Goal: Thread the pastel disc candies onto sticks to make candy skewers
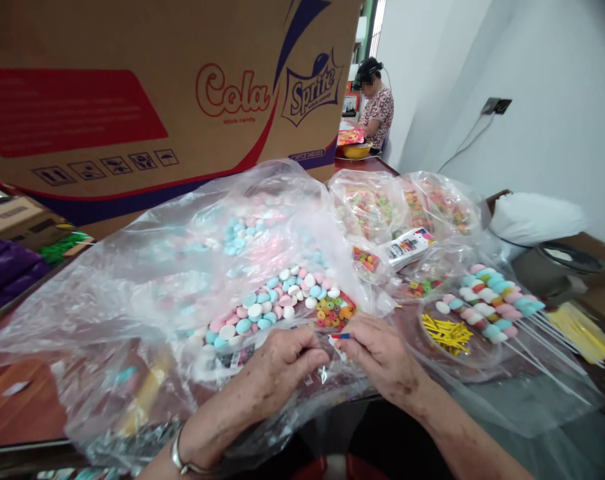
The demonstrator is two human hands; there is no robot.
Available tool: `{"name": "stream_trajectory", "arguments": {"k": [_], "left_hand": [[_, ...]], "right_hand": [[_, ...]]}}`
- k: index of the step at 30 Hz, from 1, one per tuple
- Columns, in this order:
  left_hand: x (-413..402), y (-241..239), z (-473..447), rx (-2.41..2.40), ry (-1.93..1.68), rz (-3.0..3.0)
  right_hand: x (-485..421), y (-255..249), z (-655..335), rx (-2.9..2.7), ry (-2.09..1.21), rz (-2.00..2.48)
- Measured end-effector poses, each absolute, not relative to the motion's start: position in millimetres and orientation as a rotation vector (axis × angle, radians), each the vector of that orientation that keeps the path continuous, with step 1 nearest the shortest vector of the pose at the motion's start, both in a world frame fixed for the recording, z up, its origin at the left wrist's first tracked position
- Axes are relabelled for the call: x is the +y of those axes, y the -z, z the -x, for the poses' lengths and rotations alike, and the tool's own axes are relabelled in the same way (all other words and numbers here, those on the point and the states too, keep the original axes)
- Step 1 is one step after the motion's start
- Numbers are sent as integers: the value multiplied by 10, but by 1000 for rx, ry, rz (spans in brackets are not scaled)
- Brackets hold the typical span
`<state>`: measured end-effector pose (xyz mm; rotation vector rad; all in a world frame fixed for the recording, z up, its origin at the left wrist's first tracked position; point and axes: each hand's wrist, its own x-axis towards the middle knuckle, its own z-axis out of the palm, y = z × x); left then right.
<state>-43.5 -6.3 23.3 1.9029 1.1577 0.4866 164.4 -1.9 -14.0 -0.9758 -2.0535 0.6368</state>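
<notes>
Right hand (382, 357) pinching thin stick (340, 335), puffy pastel candies (262, 310)

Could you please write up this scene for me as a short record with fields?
left hand: fingers curled beside a small red-and-blue piece; contact unclear
right hand: pinches that piece at the fingertips
in front: pink, blue and white candies and ring gummies on a clear plastic bag
to the right: candy skewers; yellow strips
behind: cardboard box; another person seated far back
</notes>
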Motion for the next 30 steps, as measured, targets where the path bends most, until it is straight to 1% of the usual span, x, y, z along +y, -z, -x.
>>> {"name": "stream_trajectory", "arguments": {"k": [3, 7, 12, 17, 19, 24, 27, 30], "left_hand": [[-64, -212, 420, 1108, -467, -1879], [-87, -184, 408, 1115, -557, -1770], [-86, -142, 385, 1138, -584, -1967], [-15, -71, 375, 1117, -648, -2012], [42, -9, 402, 1125, -747, -2051], [154, 212, 541, 1211, -950, -2121], [177, 304, 619, 1306, -955, -2057], [197, 339, 653, 1329, -968, -2014]], "right_hand": [[-10, 155, -1680, -2030, -568, 995], [10, 145, -1721, -2010, -583, 994], [-1, 60, -1751, -1973, -597, 1043], [-109, -112, -1864, -1913, -600, 1093], [-142, -153, -2028, -1813, -478, 1164], [-254, -91, -2943, -1525, 69, 1594], [-363, 99, -3565, -1684, 243, 1858], [-453, 350, -3910, -1953, 372, 2045]]}}
